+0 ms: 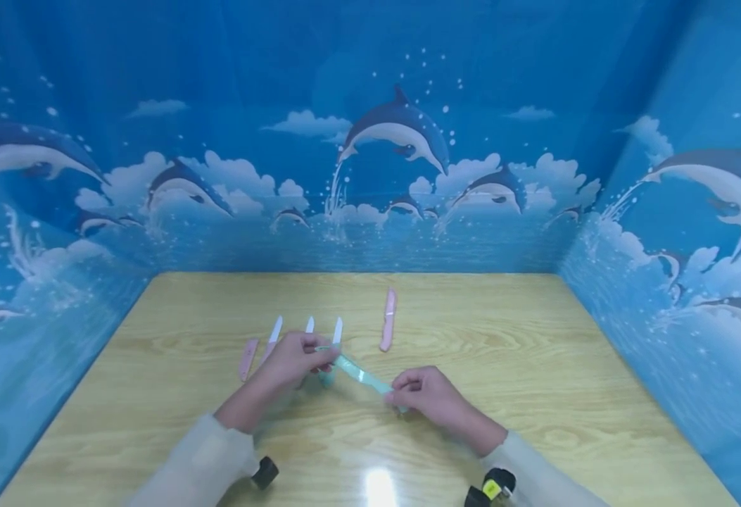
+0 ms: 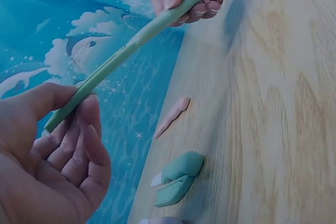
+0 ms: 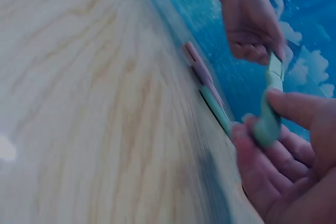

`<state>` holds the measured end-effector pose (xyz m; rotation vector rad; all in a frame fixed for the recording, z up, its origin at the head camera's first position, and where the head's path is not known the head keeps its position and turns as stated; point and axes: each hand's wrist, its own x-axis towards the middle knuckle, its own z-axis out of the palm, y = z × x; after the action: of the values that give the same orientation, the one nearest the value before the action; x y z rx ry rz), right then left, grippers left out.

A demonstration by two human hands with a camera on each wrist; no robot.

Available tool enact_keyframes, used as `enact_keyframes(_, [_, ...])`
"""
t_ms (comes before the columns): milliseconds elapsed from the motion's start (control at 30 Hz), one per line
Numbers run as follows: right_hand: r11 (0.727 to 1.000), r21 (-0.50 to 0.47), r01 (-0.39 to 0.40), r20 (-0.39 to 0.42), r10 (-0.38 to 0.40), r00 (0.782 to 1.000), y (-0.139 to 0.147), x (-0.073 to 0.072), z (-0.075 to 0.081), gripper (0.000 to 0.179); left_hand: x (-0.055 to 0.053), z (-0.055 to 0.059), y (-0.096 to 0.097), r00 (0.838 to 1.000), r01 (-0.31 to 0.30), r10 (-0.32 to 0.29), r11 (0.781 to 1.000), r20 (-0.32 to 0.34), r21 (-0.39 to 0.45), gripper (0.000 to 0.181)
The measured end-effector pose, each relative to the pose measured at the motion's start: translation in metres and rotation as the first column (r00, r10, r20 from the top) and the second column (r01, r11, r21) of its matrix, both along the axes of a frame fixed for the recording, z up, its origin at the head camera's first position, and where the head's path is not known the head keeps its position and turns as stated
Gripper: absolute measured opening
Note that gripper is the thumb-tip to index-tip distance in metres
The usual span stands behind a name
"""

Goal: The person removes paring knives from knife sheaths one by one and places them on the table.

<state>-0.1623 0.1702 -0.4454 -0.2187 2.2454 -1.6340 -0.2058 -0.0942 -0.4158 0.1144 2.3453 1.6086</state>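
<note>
A green paring knife in its green sheath [image 1: 360,375] stretches between both hands, raised over the table. My left hand [image 1: 297,359] pinches the sheath end between thumb and fingers, seen close up in the left wrist view. At the other end, my right hand [image 3: 294,150] holds the curved green handle [image 3: 269,124] with its thumb on top. Behind the left hand lie knives with bare white blades [image 1: 338,329], their handles partly hidden by that hand. The left wrist view shows a green handle [image 2: 182,165] beside a loose green sheath [image 2: 174,191] on the table.
Left of the left hand lie a loose pink sheath [image 1: 248,359] and a pink-handled knife [image 1: 274,338]. A pink sheathed knife [image 1: 388,320] lies farther back, right of the bare blades. Dolphin-printed curtains [image 1: 370,239] border the wooden table [image 1: 503,338] at the back and sides.
</note>
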Motion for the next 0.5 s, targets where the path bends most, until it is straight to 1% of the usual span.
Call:
enact_keyframes(67, [0.998, -0.035, 0.051, -0.012, -0.051, 0.999, 0.005, -0.003, 0.000, 0.024, 0.002, -0.002, -0.004, 0.999, 0.036, -0.036, 0.999, 0.005, -0.005, 0.024])
enact_keyframes(167, [0.988, -0.078, 0.134, -0.040, -0.137, 0.990, 0.009, -0.007, 0.002, 0.024, 0.004, -0.006, -0.009, 0.995, 0.102, -0.102, 0.995, -0.019, 0.017, 0.025])
enact_keyframes(300, [0.971, -0.097, 0.218, -0.073, -0.226, 0.972, 0.010, -0.014, 0.006, 0.025, 0.011, -0.010, -0.013, 0.978, 0.198, -0.195, 0.979, -0.079, 0.040, 0.026])
enact_keyframes(400, [0.965, -0.089, 0.247, -0.080, -0.254, 0.964, 0.008, -0.017, 0.008, 0.026, 0.016, -0.012, -0.015, 0.966, 0.236, -0.230, 0.971, -0.115, 0.043, 0.027])
enact_keyframes(500, [0.962, -0.083, 0.259, -0.073, -0.265, 0.961, 0.006, -0.018, 0.011, 0.025, 0.018, -0.013, -0.015, 0.962, 0.235, -0.227, 0.971, -0.151, 0.038, 0.024])
